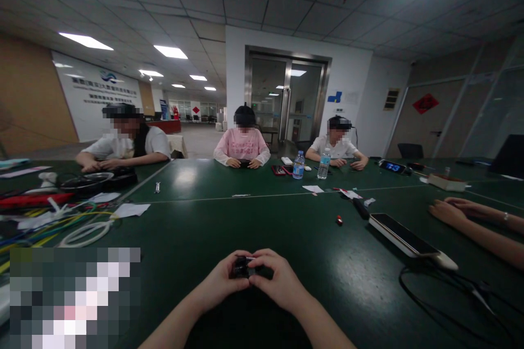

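Observation:
Near the front edge of the dark green table (196, 234), my left hand (223, 283) and my right hand (278, 281) meet at their fingertips. Between them is a small black object (241, 267) with a shiny surface. The fingers of my left hand are closed round its left side. My right thumb and fingers pinch its right side, and a thin pale edge shows at the top. Fingers cover much of the object, so its full shape is hidden.
Tangled cables (88, 233) lie at the left. A small red item (339, 220), a phone on a white case (403, 234) and a black cable (429, 297) are at the right. Two bottles (298, 166) stand farther back. Several people sit around; another person's hands (454, 212) rest at the right.

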Action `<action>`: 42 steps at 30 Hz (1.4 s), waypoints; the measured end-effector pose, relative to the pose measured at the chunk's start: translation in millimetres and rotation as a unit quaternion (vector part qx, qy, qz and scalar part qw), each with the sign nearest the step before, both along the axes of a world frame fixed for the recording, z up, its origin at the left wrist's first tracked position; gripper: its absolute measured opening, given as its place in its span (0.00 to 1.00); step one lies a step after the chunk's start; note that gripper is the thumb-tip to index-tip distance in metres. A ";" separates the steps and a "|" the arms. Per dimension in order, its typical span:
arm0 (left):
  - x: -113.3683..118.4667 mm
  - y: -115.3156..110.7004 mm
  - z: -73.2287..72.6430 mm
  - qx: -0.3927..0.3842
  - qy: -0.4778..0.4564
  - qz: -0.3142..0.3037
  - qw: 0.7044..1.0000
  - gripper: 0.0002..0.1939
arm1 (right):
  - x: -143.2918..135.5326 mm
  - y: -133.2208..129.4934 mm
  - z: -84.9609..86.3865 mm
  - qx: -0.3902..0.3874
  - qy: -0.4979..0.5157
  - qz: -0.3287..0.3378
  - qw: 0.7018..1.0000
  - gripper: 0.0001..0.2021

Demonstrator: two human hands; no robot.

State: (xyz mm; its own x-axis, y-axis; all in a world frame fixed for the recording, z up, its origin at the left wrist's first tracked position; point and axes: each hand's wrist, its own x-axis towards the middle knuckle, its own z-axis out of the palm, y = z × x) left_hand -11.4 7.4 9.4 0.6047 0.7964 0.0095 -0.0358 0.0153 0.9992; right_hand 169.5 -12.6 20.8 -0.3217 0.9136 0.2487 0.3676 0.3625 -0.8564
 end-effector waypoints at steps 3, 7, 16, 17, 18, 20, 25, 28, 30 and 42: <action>-0.2 0.8 -1.5 -0.001 -0.010 0.000 1.000 0.24 | -0.5 -1.0 2.2 0.005 -0.009 0.000 1.000 0.11; -0.4 -0.3 1.9 -0.001 0.009 0.006 1.000 0.23 | 0.2 -2.6 4.5 0.000 -0.013 0.007 1.000 0.11; 0.4 -0.6 -0.5 -0.009 -0.018 0.009 1.000 0.23 | -0.3 -3.6 3.2 -0.005 -0.011 0.009 1.000 0.10; 0.6 -0.1 -1.8 -0.010 -0.022 0.011 1.000 0.23 | -1.1 -3.8 2.8 -0.007 -0.008 0.007 1.000 0.10; 0.8 0.5 -3.0 -0.012 -0.026 0.014 0.999 0.22 | -1.9 -3.8 2.4 -0.009 -0.003 0.004 1.000 0.10; 1.0 1.5 -5.2 -0.016 -0.034 0.024 0.999 0.22 | -2.8 -3.2 1.7 -0.012 0.017 -0.010 1.000 0.08; -1.2 2.4 -4.0 -0.020 -0.032 0.029 0.999 0.22 | 2.6 4.7 -2.5 -0.039 0.087 -0.049 0.994 0.09; -2.3 1.2 0.8 -0.027 -0.023 0.025 0.999 0.22 | 10.2 11.5 -7.6 -0.089 0.155 -0.054 0.982 0.15; -2.1 0.4 3.1 -0.026 -0.019 0.029 0.999 0.22 | 14.8 14.9 -10.9 -0.100 0.189 -0.076 0.974 0.17; -2.8 1.7 1.0 -0.030 -0.020 0.018 0.999 0.24 | 23.6 17.8 -16.3 -0.229 0.418 -0.129 0.870 0.19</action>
State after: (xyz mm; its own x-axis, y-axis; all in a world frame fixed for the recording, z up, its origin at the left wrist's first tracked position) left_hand -14.1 9.1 10.4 0.5755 0.8176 -0.0147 -0.0776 0.0725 0.9943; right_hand 193.1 5.2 4.5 0.0259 0.9934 -0.1119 -0.4341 -0.0897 -0.8964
